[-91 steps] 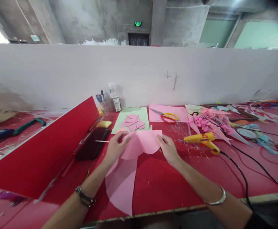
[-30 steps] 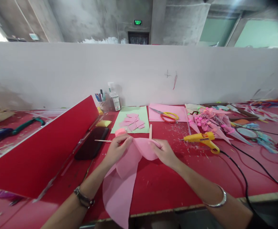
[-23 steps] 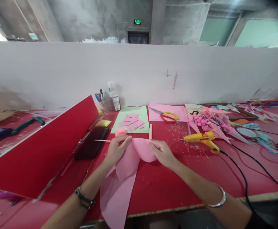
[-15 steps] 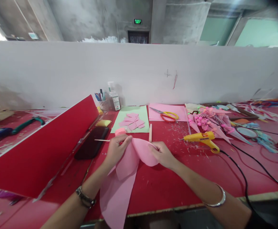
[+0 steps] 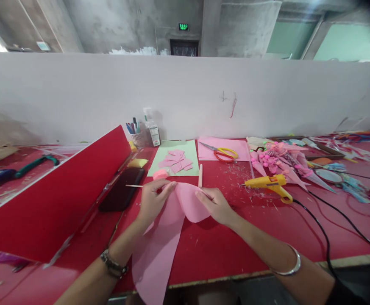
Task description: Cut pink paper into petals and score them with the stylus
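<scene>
Both hands hold a large sheet of pink paper [image 5: 164,241], which hangs over the front of the red table. My left hand [image 5: 155,199] pinches its upper edge, thumb on top. Gripping the right side is my right hand [image 5: 215,205], where the paper curls over into a rounded flap. A thin pale stick [image 5: 134,186] pokes out to the left of my left hand; whether the fingers hold it I cannot tell. Just beyond the hands lie a pinkish-orange piece [image 5: 160,174] and a short wooden rod [image 5: 200,176].
Pink paper pieces [image 5: 176,162] lie on a green sheet [image 5: 156,167]. Scissors [image 5: 221,153] rest on pink sheets [image 5: 242,148]. To the right are a yellow glue gun [image 5: 267,183] with a cord and pink paper cones [image 5: 278,159]. A red board [image 5: 70,195] stands at left beside a dark phone [image 5: 123,190].
The paper's folded part has shifted slightly, so the overlap below my left hand looks flatter. Both hands keep their grip and have barely moved.
</scene>
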{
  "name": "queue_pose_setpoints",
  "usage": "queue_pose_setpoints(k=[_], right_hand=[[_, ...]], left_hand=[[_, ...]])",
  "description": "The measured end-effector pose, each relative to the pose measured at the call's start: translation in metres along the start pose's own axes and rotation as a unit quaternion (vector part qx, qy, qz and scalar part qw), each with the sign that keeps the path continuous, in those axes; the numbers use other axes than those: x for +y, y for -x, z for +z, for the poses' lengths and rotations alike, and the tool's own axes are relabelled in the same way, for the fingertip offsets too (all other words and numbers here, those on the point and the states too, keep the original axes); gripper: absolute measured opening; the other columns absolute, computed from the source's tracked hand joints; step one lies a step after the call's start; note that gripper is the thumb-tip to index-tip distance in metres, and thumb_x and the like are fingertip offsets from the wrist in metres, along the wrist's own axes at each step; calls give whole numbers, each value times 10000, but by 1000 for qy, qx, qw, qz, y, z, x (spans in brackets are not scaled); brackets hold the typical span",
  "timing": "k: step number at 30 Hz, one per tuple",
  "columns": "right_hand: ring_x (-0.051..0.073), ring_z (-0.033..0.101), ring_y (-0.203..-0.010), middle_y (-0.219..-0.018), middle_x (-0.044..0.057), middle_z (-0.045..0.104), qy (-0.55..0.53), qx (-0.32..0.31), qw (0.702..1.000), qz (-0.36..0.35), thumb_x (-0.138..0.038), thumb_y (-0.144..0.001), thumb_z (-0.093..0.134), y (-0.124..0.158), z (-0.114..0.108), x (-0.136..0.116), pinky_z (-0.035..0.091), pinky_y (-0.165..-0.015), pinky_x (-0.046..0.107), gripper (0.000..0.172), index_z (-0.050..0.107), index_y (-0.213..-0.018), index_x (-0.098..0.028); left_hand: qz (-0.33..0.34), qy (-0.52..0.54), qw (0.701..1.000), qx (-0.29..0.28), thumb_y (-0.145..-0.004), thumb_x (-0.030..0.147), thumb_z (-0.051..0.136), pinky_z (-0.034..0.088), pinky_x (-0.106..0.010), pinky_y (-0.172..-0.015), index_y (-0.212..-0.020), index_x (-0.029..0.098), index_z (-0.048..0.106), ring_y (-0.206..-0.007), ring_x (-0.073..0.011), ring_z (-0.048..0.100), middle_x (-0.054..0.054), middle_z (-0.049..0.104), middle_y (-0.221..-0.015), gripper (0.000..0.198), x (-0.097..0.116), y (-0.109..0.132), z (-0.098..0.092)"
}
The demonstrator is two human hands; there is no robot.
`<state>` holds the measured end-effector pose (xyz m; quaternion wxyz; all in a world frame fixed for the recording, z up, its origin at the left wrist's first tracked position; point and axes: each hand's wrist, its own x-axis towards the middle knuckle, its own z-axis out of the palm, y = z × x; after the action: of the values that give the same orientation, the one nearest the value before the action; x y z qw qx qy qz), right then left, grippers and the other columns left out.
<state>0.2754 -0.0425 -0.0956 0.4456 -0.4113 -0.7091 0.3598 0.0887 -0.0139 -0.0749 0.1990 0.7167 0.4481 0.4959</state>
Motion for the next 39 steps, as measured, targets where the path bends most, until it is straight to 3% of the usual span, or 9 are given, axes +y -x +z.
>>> queue_pose_setpoints(k=[8, 26, 39], right_hand=[[67, 252, -480, -534, -42, 242, -13, -52, 999, 8, -406, -848, 357, 0, -1, 1, 187, -438, 212, 388, 271, -542, -185], [60, 226, -473, -532, -44, 200, 15, -21, 1000, -12, -375, -864, 340, 1, 3, 1, 162, -437, 214, 395, 213, -540, -189], [61, 231, -474, -520, -45, 212, 53, -1, 998, -20, -354, -860, 329, 1, 3, 0, 169, -446, 223, 381, 215, -537, -189]], left_hand=[[28, 3, 1000, -6, -792, 278, 484, 277, -202, -490, -495, 158, 406, -496, -80, 328, 43, 371, -500, 330, 2, 0, 2], [0, 25, 1000, 6, -768, 293, 495, 285, -201, -481, -486, 162, 393, -495, -82, 336, 40, 372, -496, 327, 8, 3, 7], [-26, 14, 999, 30, -774, 309, 473, 211, -218, -445, -486, 179, 270, -477, -75, 235, 49, 249, -496, 376, 11, 4, 9]])
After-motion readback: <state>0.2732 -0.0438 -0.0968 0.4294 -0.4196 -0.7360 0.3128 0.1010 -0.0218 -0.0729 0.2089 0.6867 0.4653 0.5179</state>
